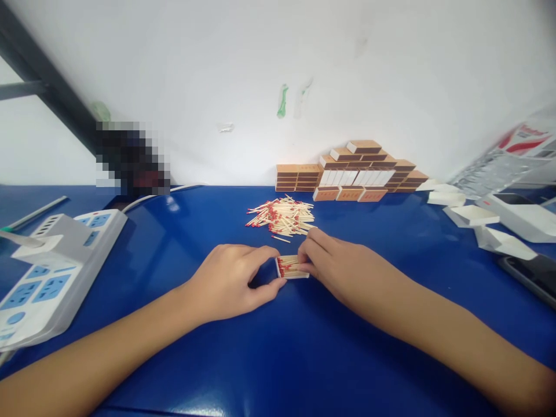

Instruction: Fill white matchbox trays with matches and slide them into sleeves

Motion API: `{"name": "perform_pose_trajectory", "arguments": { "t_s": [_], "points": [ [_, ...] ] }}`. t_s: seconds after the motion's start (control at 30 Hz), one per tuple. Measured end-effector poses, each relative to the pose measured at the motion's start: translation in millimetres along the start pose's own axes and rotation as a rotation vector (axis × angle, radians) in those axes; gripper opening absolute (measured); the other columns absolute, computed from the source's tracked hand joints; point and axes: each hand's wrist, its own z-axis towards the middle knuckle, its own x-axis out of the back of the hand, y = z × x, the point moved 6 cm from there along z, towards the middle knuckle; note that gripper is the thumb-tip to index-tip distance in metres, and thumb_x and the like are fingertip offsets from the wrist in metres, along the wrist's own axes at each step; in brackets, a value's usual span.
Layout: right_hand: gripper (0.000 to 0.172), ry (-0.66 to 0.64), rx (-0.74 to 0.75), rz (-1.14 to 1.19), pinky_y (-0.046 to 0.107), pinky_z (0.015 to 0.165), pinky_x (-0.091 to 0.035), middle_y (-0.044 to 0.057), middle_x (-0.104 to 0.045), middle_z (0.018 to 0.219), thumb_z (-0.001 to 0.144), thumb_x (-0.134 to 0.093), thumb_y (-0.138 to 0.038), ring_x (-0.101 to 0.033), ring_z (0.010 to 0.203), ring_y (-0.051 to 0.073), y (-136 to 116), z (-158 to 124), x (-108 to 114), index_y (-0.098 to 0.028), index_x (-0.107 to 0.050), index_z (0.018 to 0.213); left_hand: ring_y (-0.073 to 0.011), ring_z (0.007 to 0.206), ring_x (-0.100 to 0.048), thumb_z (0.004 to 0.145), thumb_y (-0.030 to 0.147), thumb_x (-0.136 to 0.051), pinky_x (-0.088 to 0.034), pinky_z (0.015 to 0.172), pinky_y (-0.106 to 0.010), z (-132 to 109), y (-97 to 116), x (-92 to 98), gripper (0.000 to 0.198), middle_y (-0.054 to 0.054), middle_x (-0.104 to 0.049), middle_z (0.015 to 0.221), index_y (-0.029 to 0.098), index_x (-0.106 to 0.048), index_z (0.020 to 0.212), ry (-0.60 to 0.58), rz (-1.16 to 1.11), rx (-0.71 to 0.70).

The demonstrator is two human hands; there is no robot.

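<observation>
A small white matchbox tray point(297, 276) full of red-headed matches point(286, 264) lies on the blue table in front of me. Thumb and index finger of my left hand point(237, 278) grip the tray by its left end, one on the far edge and one on the near. My right hand point(325, 258) is closed in a pinch over the tray's right part, fingertips at the matches inside; the fingers partly hide what they hold. Just beyond the tray is a loose heap of matches point(286, 217), with a single match point(281, 238) on its near side.
Stacked matchboxes point(297, 178) line the wall at back right. A power strip point(56, 284) with plugged-in adapter stands at left. To the right are folded white papers point(471, 215), a white device point(521, 217), a dark phone point(530, 278) and a plastic-wrapped pack point(499, 162).
</observation>
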Motion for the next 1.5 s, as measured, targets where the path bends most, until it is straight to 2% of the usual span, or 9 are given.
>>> {"name": "perform_pose_trajectory", "arguments": {
  "t_s": [0.17, 0.33, 0.47, 0.6, 0.87, 1.23, 1.5],
  "points": [
    [0.021, -0.021, -0.005, 0.072, 0.029, 0.057, -0.041, 0.009, -0.064, 0.096, 0.106, -0.050, -0.028, -0.061, 0.069, 0.017, -7, 6, 3, -0.016, -0.061, 0.094, -0.0104, 0.053, -0.051, 0.093, 0.038, -0.065, -0.038, 0.055, -0.024, 0, 0, -1.7, 0.026, 0.007, -0.055, 0.062, 0.020, -0.069, 0.112, -0.014, -0.015, -0.011],
    [0.012, 0.002, -0.080, 0.269, 0.029, 0.062, -0.044, 0.006, -0.066, 0.104, 0.104, -0.055, -0.031, -0.064, 0.074, 0.017, 11, -1, 18, -0.019, -0.059, 0.104, -0.0099, 0.052, -0.050, 0.093, 0.038, -0.066, -0.036, 0.053, -0.024, 1, 1, -0.4, 0.026, 0.007, -0.054, 0.061, 0.020, -0.069, 0.111, -0.020, -0.015, -0.009],
    [0.017, -0.096, -0.108, 0.313, 0.031, 0.061, -0.042, 0.003, -0.068, 0.092, 0.103, -0.053, -0.035, -0.061, 0.071, 0.018, 24, -9, 20, -0.023, -0.060, 0.095, -0.0096, 0.052, -0.050, 0.093, 0.039, -0.066, -0.036, 0.054, -0.023, 2, 1, 0.8, 0.026, 0.007, -0.054, 0.060, 0.020, -0.070, 0.111, -0.017, -0.019, -0.002],
    [0.017, -0.170, -0.109, 0.315, 0.031, 0.063, -0.042, 0.003, -0.068, 0.089, 0.103, -0.051, -0.029, -0.062, 0.073, 0.019, 22, -10, 15, -0.023, -0.059, 0.090, -0.0096, 0.051, -0.051, 0.093, 0.038, -0.066, -0.035, 0.053, -0.023, 2, 1, 0.8, 0.026, 0.007, -0.055, 0.060, 0.020, -0.069, 0.111, -0.016, -0.019, -0.003],
    [0.017, -0.175, -0.096, 0.335, 0.030, 0.061, -0.040, 0.003, -0.068, 0.090, 0.104, -0.048, -0.024, -0.061, 0.071, 0.018, 20, -6, 13, -0.022, -0.058, 0.090, -0.0097, 0.051, -0.051, 0.093, 0.039, -0.066, -0.035, 0.053, -0.023, 1, 2, 0.1, 0.026, 0.006, -0.055, 0.060, 0.021, -0.070, 0.111, -0.013, -0.018, -0.007],
    [0.015, -0.106, -0.071, 0.352, 0.030, 0.065, -0.043, 0.004, -0.067, 0.094, 0.105, -0.048, -0.023, -0.062, 0.075, 0.017, 9, -4, 14, -0.021, -0.060, 0.095, -0.0098, 0.051, -0.050, 0.093, 0.039, -0.066, -0.035, 0.052, -0.023, 2, 1, 0.5, 0.026, 0.007, -0.055, 0.060, 0.020, -0.070, 0.110, -0.022, -0.025, 0.000],
    [0.022, -0.079, -0.053, 0.350, 0.030, 0.066, -0.045, 0.005, -0.064, 0.095, 0.106, -0.047, -0.025, -0.061, 0.075, 0.017, 6, -1, 11, -0.019, -0.064, 0.092, -0.0101, 0.051, -0.050, 0.092, 0.038, -0.067, -0.035, 0.053, -0.024, 2, 1, -0.8, 0.026, 0.007, -0.054, 0.060, 0.020, -0.070, 0.111, -0.025, -0.022, -0.007]
  ]
}}
